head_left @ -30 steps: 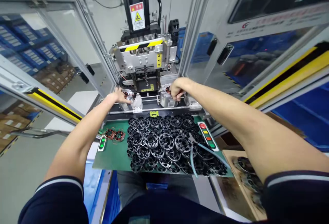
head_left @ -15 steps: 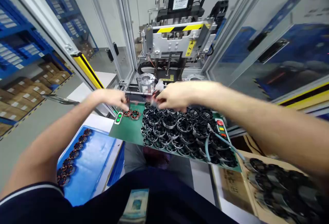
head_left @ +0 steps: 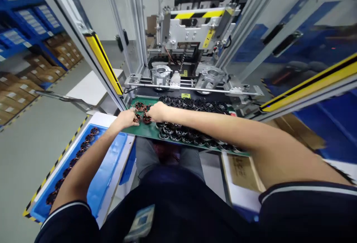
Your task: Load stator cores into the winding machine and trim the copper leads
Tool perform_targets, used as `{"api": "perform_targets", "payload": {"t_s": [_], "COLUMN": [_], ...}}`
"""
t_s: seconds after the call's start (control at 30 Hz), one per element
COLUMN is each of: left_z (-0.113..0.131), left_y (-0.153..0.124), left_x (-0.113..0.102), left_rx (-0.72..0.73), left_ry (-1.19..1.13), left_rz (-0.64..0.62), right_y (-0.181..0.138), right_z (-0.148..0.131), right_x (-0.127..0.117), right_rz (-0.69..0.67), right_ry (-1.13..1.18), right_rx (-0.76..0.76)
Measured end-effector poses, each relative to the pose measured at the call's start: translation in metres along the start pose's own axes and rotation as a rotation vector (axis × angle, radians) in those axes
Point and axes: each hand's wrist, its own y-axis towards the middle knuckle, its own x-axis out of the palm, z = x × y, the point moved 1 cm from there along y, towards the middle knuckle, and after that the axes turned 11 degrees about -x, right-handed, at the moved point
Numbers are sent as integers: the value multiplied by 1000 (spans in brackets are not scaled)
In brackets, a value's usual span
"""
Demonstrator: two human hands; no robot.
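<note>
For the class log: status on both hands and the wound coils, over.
Left hand and right hand on copper-wound stators, grip unclear. Green mat beneath. Black stator cores crowd right.

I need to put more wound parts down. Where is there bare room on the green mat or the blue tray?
The green mat is bare only in a thin front-left strip by the left hand and right hand; the black rings crowd everything rightward. The blue tray is open right of the wound parts along its left edge.
</note>
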Motion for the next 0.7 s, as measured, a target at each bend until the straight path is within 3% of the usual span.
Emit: {"api": "perform_targets", "payload": {"t_s": [0.07,0.17,0.23,0.3,0.4,0.53,0.6,0.7], "left_z": [3,1,6,27,87,169,193,207], "left_y": [1,-13,-29,-45,-55,-34,-19,-2], "left_x": [8,8,-3,-24,-55,-72,-73,-70], "left_rx": [32,88,151,328,516,551,559,563], "left_ry": [-39,-103,-161,-359,-498,-429,-364,-323], "left_rz": [94,213,293,446,550,587,566,533], "right_y": [-54,-162,-228,-270,-277,-241,-229,-224], "right_z": [23,57,70,74,72,72,76,82], "right_x": [-2,8,28,56,98,128,132,133], "right_rz": [80,361,537,684,767,644,569,536], "right_ry": [27,154,306,380,380,363,340,329], "right_rx": [56,143,272,423,448,324,355,389]}}
